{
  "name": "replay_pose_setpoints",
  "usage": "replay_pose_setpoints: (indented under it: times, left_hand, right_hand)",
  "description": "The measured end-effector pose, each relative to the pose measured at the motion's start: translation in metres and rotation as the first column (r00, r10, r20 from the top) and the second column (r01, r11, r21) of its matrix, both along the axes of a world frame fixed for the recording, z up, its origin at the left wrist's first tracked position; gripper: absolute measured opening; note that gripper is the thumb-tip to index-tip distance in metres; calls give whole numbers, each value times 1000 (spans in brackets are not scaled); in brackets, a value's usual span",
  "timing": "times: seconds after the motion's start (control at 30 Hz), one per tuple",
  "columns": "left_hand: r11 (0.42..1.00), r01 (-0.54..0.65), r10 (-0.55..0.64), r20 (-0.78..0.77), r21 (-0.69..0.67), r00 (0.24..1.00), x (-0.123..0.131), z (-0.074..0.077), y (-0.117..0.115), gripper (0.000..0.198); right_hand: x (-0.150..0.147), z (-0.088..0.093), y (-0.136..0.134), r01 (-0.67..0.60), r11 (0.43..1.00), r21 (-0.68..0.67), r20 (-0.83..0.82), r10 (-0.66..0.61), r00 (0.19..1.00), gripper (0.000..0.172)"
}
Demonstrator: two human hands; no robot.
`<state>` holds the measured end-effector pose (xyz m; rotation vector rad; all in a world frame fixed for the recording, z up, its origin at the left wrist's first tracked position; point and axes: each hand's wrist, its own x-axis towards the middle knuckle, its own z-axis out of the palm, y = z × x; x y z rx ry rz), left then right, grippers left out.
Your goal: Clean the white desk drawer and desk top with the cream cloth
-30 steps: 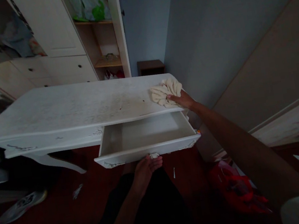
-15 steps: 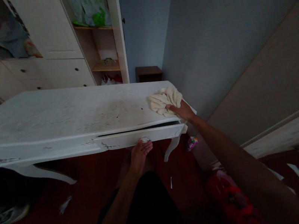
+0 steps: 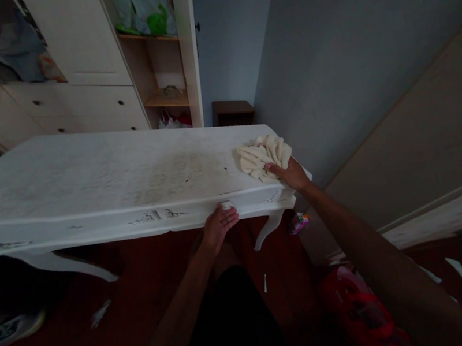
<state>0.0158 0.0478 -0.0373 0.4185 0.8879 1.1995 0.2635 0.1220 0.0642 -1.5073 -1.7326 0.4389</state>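
A white desk (image 3: 94,171) with a smudged top stretches across the view. At its right end my right hand (image 3: 295,174) is closed on a bunched cream cloth (image 3: 261,159), which rests on the desktop near the corner. The drawer (image 3: 252,199) in the desk's front sits flush with the frame. My left hand (image 3: 219,224) is at the drawer's white knob (image 3: 226,204), its fingers closed about it from below; the palm side is partly hidden. Grey-brown stains and two small dark specks mark the desktop left of the cloth.
Behind the desk stands a white wardrobe (image 3: 79,45) with open shelves holding plastic bags (image 3: 145,5). A small brown box-shaped unit (image 3: 233,112) stands by the grey wall. On the dark red floor lie a red bag (image 3: 358,311), a pink carton (image 3: 299,222), paper scraps and a shoe (image 3: 13,333).
The drawer has gone from slightly open to shut, with my left hand moving in along with its knob. The right hand and cloth stay at the desk's right end.
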Motion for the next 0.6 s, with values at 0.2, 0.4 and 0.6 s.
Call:
replay_pose_setpoints:
  times: [0.2,0.4,0.6]
  left_hand:
    - [946,195,-45,-492,258,870,-57,59,-14,19]
    - [801,120,372,-645,587,668,-140,145,23,18]
    - [851,103,450,-815,516,366,-210,137,74,9]
  right_hand:
    - [-9,1,-7,152,988,24,56,-153,987,68]
    - [-9,-9,-3,238,965,113,6,-240,971,65]
    - [-14,-16,-21,265,912,312,-221,-202,954,51]
